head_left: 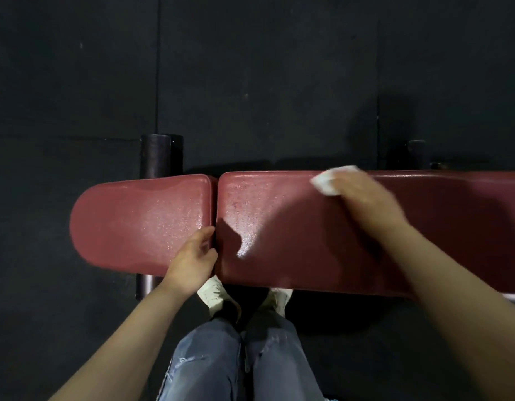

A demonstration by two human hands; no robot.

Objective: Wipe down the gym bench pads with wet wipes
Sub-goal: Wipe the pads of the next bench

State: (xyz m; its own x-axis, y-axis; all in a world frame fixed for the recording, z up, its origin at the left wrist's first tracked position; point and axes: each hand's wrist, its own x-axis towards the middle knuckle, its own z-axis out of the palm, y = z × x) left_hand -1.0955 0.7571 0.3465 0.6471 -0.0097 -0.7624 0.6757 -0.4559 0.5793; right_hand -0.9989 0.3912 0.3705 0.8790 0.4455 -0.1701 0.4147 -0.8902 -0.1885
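Bench pads first: the short rounded maroon vinyl seat pad point(140, 221) lies left of the gap. Your left hand point(192, 260) curls its fingers into that gap. Right of the gap, on the long maroon back pad point(293, 235), your blurred right hand point(363, 195) presses a white wet wipe point(327, 180) at the far edge. Your stroke could run off that edge or skip the seam.
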